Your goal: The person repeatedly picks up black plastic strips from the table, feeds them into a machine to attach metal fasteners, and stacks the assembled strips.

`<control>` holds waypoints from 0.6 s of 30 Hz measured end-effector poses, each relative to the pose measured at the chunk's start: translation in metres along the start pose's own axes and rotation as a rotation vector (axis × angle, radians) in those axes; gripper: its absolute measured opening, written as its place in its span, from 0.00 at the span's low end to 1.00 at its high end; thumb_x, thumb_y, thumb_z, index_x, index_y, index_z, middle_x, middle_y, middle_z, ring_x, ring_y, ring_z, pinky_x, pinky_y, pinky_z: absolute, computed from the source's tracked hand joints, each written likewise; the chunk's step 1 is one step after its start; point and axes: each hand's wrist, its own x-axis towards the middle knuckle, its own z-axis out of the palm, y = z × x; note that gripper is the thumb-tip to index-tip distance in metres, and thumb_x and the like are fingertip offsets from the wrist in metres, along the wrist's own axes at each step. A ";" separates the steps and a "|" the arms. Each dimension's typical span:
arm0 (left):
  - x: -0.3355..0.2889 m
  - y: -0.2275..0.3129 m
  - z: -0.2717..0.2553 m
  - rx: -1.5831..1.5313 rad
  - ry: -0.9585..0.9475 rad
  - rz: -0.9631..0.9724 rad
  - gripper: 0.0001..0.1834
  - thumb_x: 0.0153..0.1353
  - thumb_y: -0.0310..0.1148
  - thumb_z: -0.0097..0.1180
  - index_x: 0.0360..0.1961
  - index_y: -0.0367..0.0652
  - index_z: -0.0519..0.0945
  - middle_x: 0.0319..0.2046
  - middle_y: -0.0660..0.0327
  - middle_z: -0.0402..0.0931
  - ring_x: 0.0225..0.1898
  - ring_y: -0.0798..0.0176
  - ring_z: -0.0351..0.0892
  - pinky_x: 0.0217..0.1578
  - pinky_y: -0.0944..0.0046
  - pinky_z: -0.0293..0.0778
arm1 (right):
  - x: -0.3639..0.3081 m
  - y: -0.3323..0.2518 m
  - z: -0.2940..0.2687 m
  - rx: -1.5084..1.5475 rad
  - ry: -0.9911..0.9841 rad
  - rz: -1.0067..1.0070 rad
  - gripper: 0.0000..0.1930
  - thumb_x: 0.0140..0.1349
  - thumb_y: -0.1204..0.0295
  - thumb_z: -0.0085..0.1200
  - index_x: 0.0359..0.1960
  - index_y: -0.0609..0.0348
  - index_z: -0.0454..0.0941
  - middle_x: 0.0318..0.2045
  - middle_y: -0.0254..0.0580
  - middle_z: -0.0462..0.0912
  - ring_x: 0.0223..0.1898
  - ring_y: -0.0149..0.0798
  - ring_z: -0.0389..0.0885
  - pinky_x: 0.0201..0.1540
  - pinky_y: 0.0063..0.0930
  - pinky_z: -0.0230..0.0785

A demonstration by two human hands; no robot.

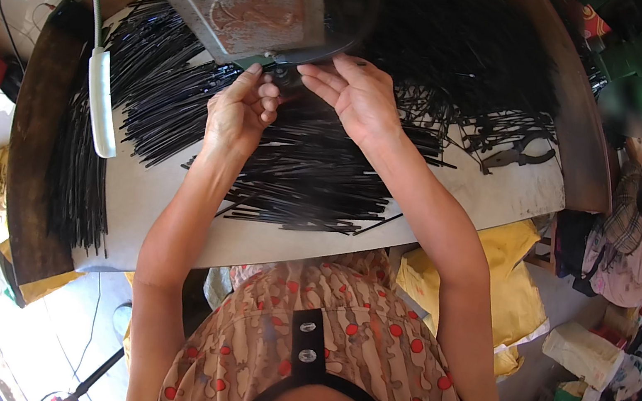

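My left hand [241,112] is below the lower edge of a worn grey-metal machine [263,11]. Its fingers are curled in and its thumb points up, and whatever they pinch is too small to make out. Close to its right, my right hand [358,99] reaches toward the same edge, its fingers stretched out beside a dark curved part of the machine. Under and between my forearms lies a loose pile of thin black rods [308,173]. More black rods [162,91] lie fanned out left of my left hand.
A large black heap [464,38] covers the table's far right, with pliers [518,156] in front. A white lamp bar [103,103] hangs at the left on a cable. Raised wooden edges [48,149] border the table [498,195]. Yellow sacks [485,277] lie below; another person [633,242] sits at right.
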 end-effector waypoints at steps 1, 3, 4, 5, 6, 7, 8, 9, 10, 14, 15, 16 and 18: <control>-0.001 -0.001 0.002 -0.015 0.020 0.015 0.11 0.57 0.34 0.51 0.29 0.34 0.72 0.18 0.58 0.74 0.17 0.67 0.69 0.17 0.70 0.60 | 0.001 0.002 -0.001 0.012 0.013 0.001 0.08 0.60 0.75 0.43 0.35 0.71 0.69 0.35 0.57 0.76 0.40 0.50 0.78 0.43 0.38 0.74; -0.004 -0.005 0.007 -0.019 0.069 0.023 0.11 0.57 0.34 0.52 0.29 0.34 0.73 0.19 0.58 0.74 0.17 0.67 0.69 0.18 0.70 0.61 | 0.000 0.003 -0.003 0.020 0.035 -0.012 0.08 0.60 0.75 0.44 0.34 0.70 0.70 0.35 0.56 0.76 0.39 0.50 0.78 0.43 0.38 0.74; -0.002 -0.007 0.004 0.001 0.047 0.031 0.11 0.57 0.35 0.52 0.29 0.35 0.73 0.19 0.58 0.74 0.18 0.67 0.70 0.18 0.71 0.62 | -0.002 0.001 -0.003 0.036 0.027 -0.015 0.09 0.60 0.75 0.44 0.35 0.72 0.68 0.35 0.56 0.76 0.39 0.50 0.78 0.42 0.37 0.74; -0.001 -0.007 0.003 0.015 0.033 0.059 0.11 0.57 0.35 0.52 0.29 0.35 0.73 0.19 0.58 0.74 0.18 0.67 0.70 0.19 0.71 0.62 | -0.001 0.002 -0.002 0.060 0.026 -0.014 0.09 0.60 0.75 0.44 0.35 0.73 0.67 0.36 0.57 0.75 0.39 0.50 0.78 0.42 0.37 0.74; -0.002 -0.008 0.001 0.029 0.020 0.088 0.11 0.57 0.35 0.52 0.29 0.35 0.73 0.20 0.58 0.74 0.19 0.67 0.70 0.19 0.71 0.62 | 0.000 0.004 -0.001 0.084 0.023 -0.013 0.10 0.60 0.75 0.44 0.36 0.74 0.66 0.36 0.57 0.75 0.39 0.50 0.78 0.41 0.37 0.75; 0.000 -0.008 -0.001 0.017 -0.010 0.081 0.11 0.57 0.35 0.52 0.29 0.35 0.73 0.20 0.58 0.74 0.19 0.67 0.70 0.19 0.71 0.62 | 0.002 0.006 -0.003 0.095 0.011 -0.013 0.10 0.60 0.75 0.43 0.36 0.75 0.66 0.36 0.58 0.75 0.38 0.51 0.78 0.41 0.37 0.75; 0.002 -0.008 -0.003 0.004 -0.040 0.074 0.12 0.57 0.35 0.51 0.29 0.34 0.73 0.20 0.58 0.75 0.19 0.67 0.71 0.20 0.72 0.62 | 0.004 0.007 -0.007 0.106 -0.002 -0.014 0.11 0.60 0.75 0.43 0.36 0.76 0.65 0.36 0.58 0.75 0.38 0.51 0.78 0.40 0.37 0.75; 0.002 -0.008 -0.006 0.000 -0.026 0.076 0.12 0.57 0.35 0.51 0.30 0.34 0.73 0.20 0.58 0.75 0.20 0.67 0.71 0.20 0.72 0.62 | 0.002 0.007 -0.005 0.087 0.012 0.002 0.11 0.60 0.75 0.44 0.36 0.76 0.65 0.35 0.60 0.75 0.36 0.50 0.79 0.39 0.36 0.76; 0.002 -0.008 -0.004 0.006 -0.030 0.081 0.11 0.58 0.35 0.51 0.30 0.35 0.73 0.21 0.58 0.75 0.20 0.67 0.71 0.20 0.72 0.62 | 0.001 0.003 -0.007 0.034 -0.015 0.016 0.13 0.59 0.73 0.46 0.35 0.77 0.66 0.34 0.60 0.75 0.34 0.50 0.79 0.36 0.35 0.77; 0.004 -0.005 -0.007 0.016 -0.008 0.061 0.11 0.58 0.35 0.51 0.31 0.35 0.73 0.21 0.59 0.76 0.20 0.68 0.72 0.21 0.73 0.64 | -0.017 -0.023 -0.019 -0.221 -0.079 0.085 0.17 0.58 0.70 0.49 0.37 0.79 0.66 0.29 0.58 0.76 0.28 0.46 0.81 0.29 0.30 0.77; 0.002 -0.002 -0.008 0.030 -0.041 0.058 0.11 0.58 0.35 0.51 0.30 0.35 0.73 0.21 0.59 0.76 0.20 0.68 0.72 0.21 0.73 0.64 | -0.025 -0.034 -0.023 -0.440 -0.107 0.070 0.17 0.58 0.70 0.49 0.38 0.77 0.68 0.27 0.54 0.77 0.25 0.43 0.80 0.27 0.27 0.77; 0.002 0.001 -0.007 0.046 -0.074 0.053 0.11 0.58 0.34 0.51 0.30 0.35 0.73 0.21 0.59 0.76 0.20 0.69 0.71 0.21 0.73 0.64 | -0.033 -0.044 -0.030 -0.658 -0.134 0.055 0.16 0.57 0.69 0.50 0.39 0.76 0.69 0.25 0.51 0.78 0.22 0.39 0.80 0.24 0.24 0.76; 0.002 0.006 -0.007 0.058 -0.059 0.024 0.10 0.57 0.34 0.51 0.30 0.36 0.74 0.21 0.60 0.76 0.20 0.69 0.71 0.20 0.73 0.64 | -0.040 -0.069 -0.050 -1.071 -0.073 -0.083 0.14 0.54 0.69 0.53 0.37 0.68 0.74 0.22 0.44 0.78 0.18 0.33 0.78 0.21 0.20 0.71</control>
